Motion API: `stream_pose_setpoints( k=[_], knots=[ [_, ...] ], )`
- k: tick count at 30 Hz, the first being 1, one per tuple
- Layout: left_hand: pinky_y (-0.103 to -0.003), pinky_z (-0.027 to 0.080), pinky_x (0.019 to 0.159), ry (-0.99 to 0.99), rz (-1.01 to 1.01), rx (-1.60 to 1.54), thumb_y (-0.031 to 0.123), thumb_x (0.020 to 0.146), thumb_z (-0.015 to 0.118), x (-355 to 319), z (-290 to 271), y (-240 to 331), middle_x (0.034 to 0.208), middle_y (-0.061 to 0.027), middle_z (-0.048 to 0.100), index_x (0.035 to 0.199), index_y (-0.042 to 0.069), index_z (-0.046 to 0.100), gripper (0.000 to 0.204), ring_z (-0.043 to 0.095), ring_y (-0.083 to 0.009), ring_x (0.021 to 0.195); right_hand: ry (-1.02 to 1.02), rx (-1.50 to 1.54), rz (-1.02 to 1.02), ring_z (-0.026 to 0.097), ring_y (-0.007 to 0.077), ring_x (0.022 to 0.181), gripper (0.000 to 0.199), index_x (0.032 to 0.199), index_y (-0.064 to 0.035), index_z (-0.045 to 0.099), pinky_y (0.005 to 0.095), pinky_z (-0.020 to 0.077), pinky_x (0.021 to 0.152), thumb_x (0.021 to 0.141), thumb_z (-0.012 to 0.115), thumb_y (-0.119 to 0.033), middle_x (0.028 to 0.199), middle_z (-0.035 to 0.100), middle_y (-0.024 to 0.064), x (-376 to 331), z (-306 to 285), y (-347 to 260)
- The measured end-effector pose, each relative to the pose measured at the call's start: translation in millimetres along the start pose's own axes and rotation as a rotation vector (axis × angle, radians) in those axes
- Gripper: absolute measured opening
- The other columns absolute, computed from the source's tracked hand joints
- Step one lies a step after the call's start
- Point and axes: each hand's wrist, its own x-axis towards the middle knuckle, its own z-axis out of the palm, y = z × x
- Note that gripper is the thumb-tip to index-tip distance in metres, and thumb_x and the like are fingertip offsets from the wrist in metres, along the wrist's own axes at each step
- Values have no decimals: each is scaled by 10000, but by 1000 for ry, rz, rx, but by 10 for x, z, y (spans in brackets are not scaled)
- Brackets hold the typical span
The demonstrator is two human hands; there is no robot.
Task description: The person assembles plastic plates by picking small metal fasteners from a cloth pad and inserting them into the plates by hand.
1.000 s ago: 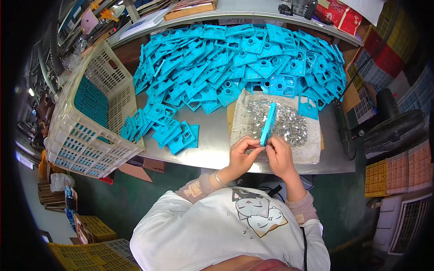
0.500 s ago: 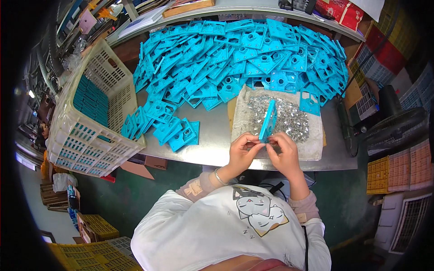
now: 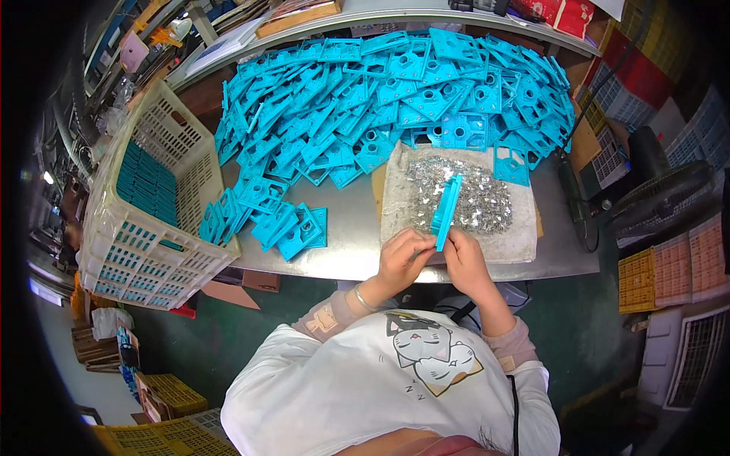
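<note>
A grey metal workbench (image 3: 357, 243) is seen from above, with a white plastic crate (image 3: 152, 220) of stacked blue parts at its left and a wide heap of blue plastic frames (image 3: 395, 99) spread across the back. At the front edge, one blue frame (image 3: 445, 204) is held on edge, pinched at its lower end between the left hand (image 3: 404, 258) and the right hand (image 3: 465, 262). Under it, a pile of small silvery metal pieces (image 3: 468, 194) is spread on a pale cloth (image 3: 399, 205).
</note>
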Motion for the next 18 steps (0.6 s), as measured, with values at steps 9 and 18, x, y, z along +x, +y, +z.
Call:
stream_pose_setpoints(
  k=[9,18],
  knots=[
    [-264,553,815,149,-560,-562,-74,857,680,-201,105,-87,1020,-79,613,1059,-34,601,220,613,-125,911,149,-153,-337,622,331,819,129,899,8,628,417,505,728,780,677,8,889,634,130,30,-37,-81],
    [-269,530,885,148,-701,-696,-88,846,687,-189,70,-73,1003,-80,626,1063,-38,590,243,603,-123,959,112,-317,-497,604,312,802,104,868,13,608,409,495,716,782,664,7,868,617,134,63,-102,-48]
  ],
)
